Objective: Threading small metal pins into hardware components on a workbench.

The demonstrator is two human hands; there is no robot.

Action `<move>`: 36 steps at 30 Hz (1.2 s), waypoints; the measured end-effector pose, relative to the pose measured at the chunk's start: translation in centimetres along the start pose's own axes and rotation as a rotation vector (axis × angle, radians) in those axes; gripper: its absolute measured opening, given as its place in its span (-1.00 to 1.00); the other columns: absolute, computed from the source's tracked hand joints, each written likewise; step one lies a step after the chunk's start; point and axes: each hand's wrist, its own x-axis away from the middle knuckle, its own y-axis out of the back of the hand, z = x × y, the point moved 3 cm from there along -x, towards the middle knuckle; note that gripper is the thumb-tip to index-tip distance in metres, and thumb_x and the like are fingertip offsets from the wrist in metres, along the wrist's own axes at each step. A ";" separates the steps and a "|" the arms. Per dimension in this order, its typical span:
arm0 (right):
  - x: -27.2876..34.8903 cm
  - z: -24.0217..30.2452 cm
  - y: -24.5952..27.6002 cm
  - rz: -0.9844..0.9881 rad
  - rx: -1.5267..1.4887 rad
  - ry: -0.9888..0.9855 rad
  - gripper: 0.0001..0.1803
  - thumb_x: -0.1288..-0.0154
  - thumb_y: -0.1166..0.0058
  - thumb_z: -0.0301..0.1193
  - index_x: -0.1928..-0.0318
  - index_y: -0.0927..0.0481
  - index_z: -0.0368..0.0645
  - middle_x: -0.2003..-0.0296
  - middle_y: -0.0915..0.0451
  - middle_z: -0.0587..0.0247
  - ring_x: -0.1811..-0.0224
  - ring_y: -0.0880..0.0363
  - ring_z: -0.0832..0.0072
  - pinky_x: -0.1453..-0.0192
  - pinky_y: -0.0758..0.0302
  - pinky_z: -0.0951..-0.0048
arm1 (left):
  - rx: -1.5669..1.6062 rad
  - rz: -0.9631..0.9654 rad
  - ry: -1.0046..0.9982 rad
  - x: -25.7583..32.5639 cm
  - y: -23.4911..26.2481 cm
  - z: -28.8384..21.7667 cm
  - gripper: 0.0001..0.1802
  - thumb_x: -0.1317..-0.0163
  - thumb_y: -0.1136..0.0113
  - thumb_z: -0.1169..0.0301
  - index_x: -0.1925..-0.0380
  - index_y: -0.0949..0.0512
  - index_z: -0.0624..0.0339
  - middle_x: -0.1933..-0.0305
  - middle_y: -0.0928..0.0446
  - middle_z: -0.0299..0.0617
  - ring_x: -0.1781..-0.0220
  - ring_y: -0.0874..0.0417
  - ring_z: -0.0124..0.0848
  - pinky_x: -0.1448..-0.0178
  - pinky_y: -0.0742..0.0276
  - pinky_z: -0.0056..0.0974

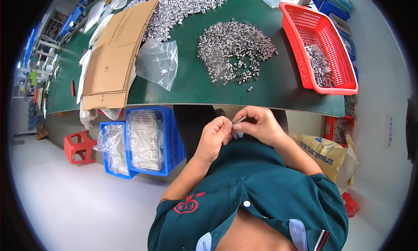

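Note:
My left hand (215, 135) and my right hand (262, 125) meet in front of my body, just off the table's near edge. Between my right thumb and fingers is a thin, grey, metal-looking rod (240, 120), pointing toward the left fingertips. My left fingers are pinched together; whatever they hold is hidden or too small to name. Beyond my hands, a heap of small shiny metal sleeves (230, 44) lies on the green table (191, 87), with several loose pieces along its near side.
A red basket (300, 55) with small metal parts stands at the right. Cardboard (111, 55) and a clear plastic bag (159, 64) lie left, near a larger metal heap (183, 9). Below are blue crates (166, 142), a red stool (78, 146) and a yellow sack (320, 153).

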 end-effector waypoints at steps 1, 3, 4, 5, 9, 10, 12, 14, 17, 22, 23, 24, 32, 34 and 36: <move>0.1 -0.2 -0.2 -0.005 0.016 0.003 -0.86 -0.15 -0.16 -0.59 0.25 -0.55 -0.32 0.54 -0.54 0.33 0.54 -0.47 0.68 0.46 -0.43 0.60 | -0.002 0.003 0.000 -0.1 -0.1 0.0 -0.77 -0.35 -0.04 0.31 0.46 -0.42 0.17 0.62 -0.26 -0.44 0.60 -0.18 -0.65 0.49 -0.11 -0.51; 0.3 0.4 0.5 -0.025 0.081 0.055 -0.85 -0.14 -0.16 -0.58 0.24 -0.56 -0.31 0.52 -0.55 0.32 0.53 -0.47 0.67 0.43 -0.44 0.59 | 0.022 -0.002 -0.004 -0.3 -0.2 0.0 -0.77 -0.34 -0.04 0.32 0.47 -0.42 0.19 0.63 -0.25 -0.43 0.60 -0.18 -0.65 0.49 -0.12 -0.51; 0.3 0.8 1.0 -0.041 0.147 0.107 -0.83 -0.12 -0.16 -0.58 0.23 -0.57 -0.30 0.50 -0.56 0.30 0.51 -0.48 0.66 0.41 -0.46 0.58 | 0.020 0.001 -0.006 -0.4 -0.2 -0.1 -0.77 -0.34 -0.04 0.32 0.47 -0.42 0.19 0.63 -0.25 -0.43 0.60 -0.18 -0.65 0.49 -0.12 -0.51; 0.3 1.2 1.9 -0.175 0.333 0.249 -0.82 -0.10 -0.14 -0.59 0.22 -0.58 -0.26 0.45 -0.56 0.27 0.46 -0.51 0.61 0.36 -0.48 0.55 | 0.010 -0.013 -0.021 -0.4 -0.1 -0.1 -0.77 -0.34 -0.03 0.33 0.47 -0.41 0.20 0.63 -0.24 -0.43 0.60 -0.18 -0.65 0.49 -0.13 -0.50; -1.3 2.1 5.3 -0.444 0.787 0.430 -0.81 -0.04 -0.16 -0.60 0.26 -0.60 -0.19 0.43 -0.52 0.19 0.39 -0.56 0.29 0.33 -0.51 0.39 | -0.016 -0.045 -0.048 -0.6 0.5 -0.2 -0.76 -0.33 -0.06 0.32 0.46 -0.41 0.23 0.63 -0.25 -0.41 0.61 -0.19 -0.63 0.48 -0.14 -0.49; -1.8 2.0 5.6 -0.447 0.788 0.433 -0.81 -0.04 -0.16 -0.60 0.26 -0.60 -0.19 0.43 -0.52 0.19 0.39 -0.56 0.29 0.33 -0.51 0.39 | -0.018 -0.042 -0.050 -0.6 0.5 -0.2 -0.76 -0.33 -0.06 0.32 0.46 -0.41 0.23 0.63 -0.25 -0.41 0.61 -0.19 -0.63 0.48 -0.14 -0.49; -2.4 2.0 5.6 -0.385 0.897 0.505 -0.79 -0.02 -0.18 -0.58 0.26 -0.61 -0.15 0.40 -0.53 0.19 0.35 -0.56 0.25 0.31 -0.52 0.33 | -0.027 -0.072 -0.043 -0.5 0.6 -0.2 -0.77 -0.33 -0.05 0.34 0.46 -0.41 0.23 0.63 -0.25 -0.41 0.61 -0.19 -0.63 0.48 -0.15 -0.49; -2.8 2.2 5.5 -0.367 0.938 0.518 -0.79 -0.01 -0.19 -0.57 0.27 -0.62 -0.14 0.40 -0.53 0.20 0.33 -0.56 0.26 0.30 -0.52 0.32 | -0.026 -0.082 -0.048 -0.4 0.7 -0.2 -0.78 -0.33 -0.05 0.35 0.46 -0.41 0.23 0.63 -0.25 -0.41 0.61 -0.19 -0.63 0.48 -0.15 -0.49; -3.1 2.2 5.5 -0.348 0.982 0.511 -0.81 0.01 -0.20 -0.56 0.30 -0.62 -0.13 0.39 -0.53 0.22 0.32 -0.56 0.26 0.28 -0.52 0.32 | -0.029 -0.098 -0.053 -0.3 1.0 -0.3 -0.78 -0.34 -0.04 0.36 0.46 -0.41 0.23 0.64 -0.25 -0.41 0.61 -0.19 -0.63 0.47 -0.16 -0.49; -3.3 1.9 5.7 -0.371 0.989 0.486 -0.85 0.02 -0.22 -0.53 0.35 -0.61 -0.14 0.41 -0.52 0.23 0.32 -0.56 0.27 0.29 -0.52 0.32 | -0.041 -0.118 -0.051 -0.3 1.1 -0.3 -0.78 -0.34 -0.03 0.36 0.46 -0.41 0.23 0.64 -0.25 -0.41 0.61 -0.19 -0.63 0.47 -0.16 -0.48; -3.2 1.9 5.8 -0.391 0.978 0.495 -0.86 0.01 -0.22 -0.53 0.36 -0.61 -0.14 0.42 -0.52 0.23 0.34 -0.56 0.26 0.30 -0.52 0.32 | -0.041 -0.113 -0.051 -0.4 1.0 -0.3 -0.78 -0.34 -0.03 0.36 0.46 -0.41 0.23 0.64 -0.25 -0.41 0.61 -0.19 -0.63 0.47 -0.16 -0.48; -3.2 1.8 5.9 -0.412 0.967 0.503 -0.87 0.01 -0.22 -0.53 0.36 -0.60 -0.15 0.42 -0.52 0.22 0.36 -0.56 0.25 0.31 -0.52 0.33 | -0.040 -0.107 -0.051 -0.4 1.0 -0.3 -0.78 -0.34 -0.03 0.36 0.46 -0.41 0.23 0.64 -0.25 -0.41 0.61 -0.19 -0.63 0.47 -0.16 -0.48; -1.2 0.2 5.2 -0.284 0.078 0.111 -0.92 -0.18 -0.15 -0.52 0.34 -0.57 -0.28 0.43 -0.58 0.25 0.48 -0.54 0.56 0.43 -0.45 0.55 | -0.113 -0.081 -0.074 -1.2 0.7 -0.4 -0.78 -0.34 -0.04 0.34 0.45 -0.41 0.23 0.63 -0.25 -0.41 0.60 -0.20 -0.63 0.47 -0.16 -0.49; -0.9 -0.4 3.9 -0.098 -0.496 -0.118 -0.91 -0.22 -0.11 -0.49 0.29 -0.55 -0.26 0.45 -0.60 0.21 0.53 -0.51 0.62 0.46 -0.45 0.60 | -0.139 -0.073 -0.097 -1.4 0.5 -0.4 -0.77 -0.34 -0.05 0.33 0.45 -0.42 0.22 0.63 -0.25 -0.42 0.59 -0.20 -0.63 0.47 -0.15 -0.49; -0.9 -1.1 3.4 -0.074 -0.572 -0.176 -0.91 -0.22 -0.10 -0.49 0.29 -0.56 -0.26 0.45 -0.60 0.21 0.53 -0.51 0.61 0.47 -0.44 0.60 | -0.166 -0.076 -0.089 -1.3 0.5 -0.2 -0.77 -0.34 -0.04 0.33 0.45 -0.42 0.22 0.63 -0.26 -0.42 0.59 -0.20 -0.63 0.47 -0.15 -0.50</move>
